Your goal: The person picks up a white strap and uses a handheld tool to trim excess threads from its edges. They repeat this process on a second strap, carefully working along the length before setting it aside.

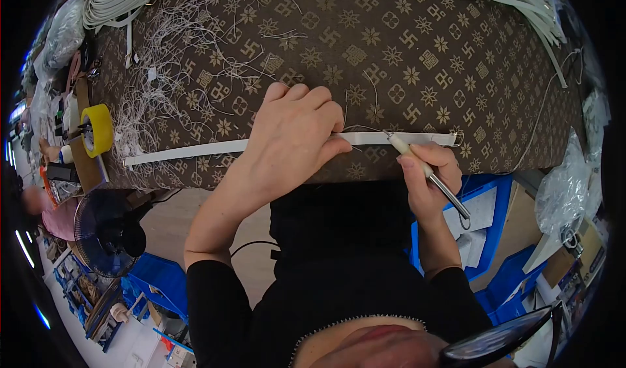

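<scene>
A long white strap [195, 151] lies across the patterned cloth, with a metal buckle [458, 138] at its right end. My left hand [290, 136] rests over the middle of the strap, fingers curled, with thumb and forefinger pinching it at its edge. In my right hand [433, 172] is an awl-like tool [405, 149] with a cream handle and a metal rear part. Its pointed tip meets the strap just right of my left hand. A thin thread [373, 94] curves over the cloth behind that spot.
Loose white thread ends [163, 74] heap on the left of the table. Bundles of white straps [124, 0] lie at the back left and back right. Yellow tape [98, 130] stands at the left edge, above a black fan [107, 234]. A blue bin [499, 218] sits below right.
</scene>
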### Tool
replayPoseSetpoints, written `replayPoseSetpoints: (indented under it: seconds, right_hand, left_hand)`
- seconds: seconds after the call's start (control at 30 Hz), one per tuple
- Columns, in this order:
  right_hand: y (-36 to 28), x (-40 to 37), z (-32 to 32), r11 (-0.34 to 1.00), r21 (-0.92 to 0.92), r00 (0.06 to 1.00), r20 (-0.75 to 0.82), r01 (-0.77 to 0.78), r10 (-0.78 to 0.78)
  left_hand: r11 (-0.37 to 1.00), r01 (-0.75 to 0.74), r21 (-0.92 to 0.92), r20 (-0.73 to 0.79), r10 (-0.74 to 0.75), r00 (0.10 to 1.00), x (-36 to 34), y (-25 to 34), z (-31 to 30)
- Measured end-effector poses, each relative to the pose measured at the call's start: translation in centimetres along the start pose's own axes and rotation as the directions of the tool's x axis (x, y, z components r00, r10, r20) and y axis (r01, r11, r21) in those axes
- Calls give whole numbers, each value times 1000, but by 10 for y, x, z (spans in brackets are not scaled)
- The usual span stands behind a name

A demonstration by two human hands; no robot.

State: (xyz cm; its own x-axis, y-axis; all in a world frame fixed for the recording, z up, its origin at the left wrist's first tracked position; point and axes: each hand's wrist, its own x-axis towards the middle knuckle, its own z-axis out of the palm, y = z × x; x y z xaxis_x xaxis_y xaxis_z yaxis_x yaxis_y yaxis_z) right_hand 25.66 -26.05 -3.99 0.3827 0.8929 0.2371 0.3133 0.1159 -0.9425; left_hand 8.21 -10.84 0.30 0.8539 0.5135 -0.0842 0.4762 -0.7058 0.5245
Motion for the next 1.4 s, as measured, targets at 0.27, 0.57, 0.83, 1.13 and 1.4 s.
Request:
replayPoseSetpoints:
  seconds: [0.27, 0.57, 0.83, 1.13, 1.4]
  right_hand:
    - [-1, 4, 0, 996, -52, 998, 15, -67, 68]
    - [-1, 4, -1, 1000, -29, 1000, 27, -8, 9]
    - [-4, -2, 4, 999, -34, 995, 98, -2, 6]
    - [-3, -4, 6, 989, -119, 989, 133, 83, -67]
    - [0, -10, 0, 986, 157, 998, 46, -55, 48]
  left_hand:
    - [991, -2, -134, -171, -21, 985, -5, -2, 19]
    - [878, 54, -477, -256, -197, 946, -17, 6, 37]
    - [783, 65, -619, -145, -196, 970, -18, 2, 25]
    - [911, -68, -406, -324, -74, 943, -18, 9, 31]
    - [996, 73, 43, -441, -47, 896, -18, -4, 20]
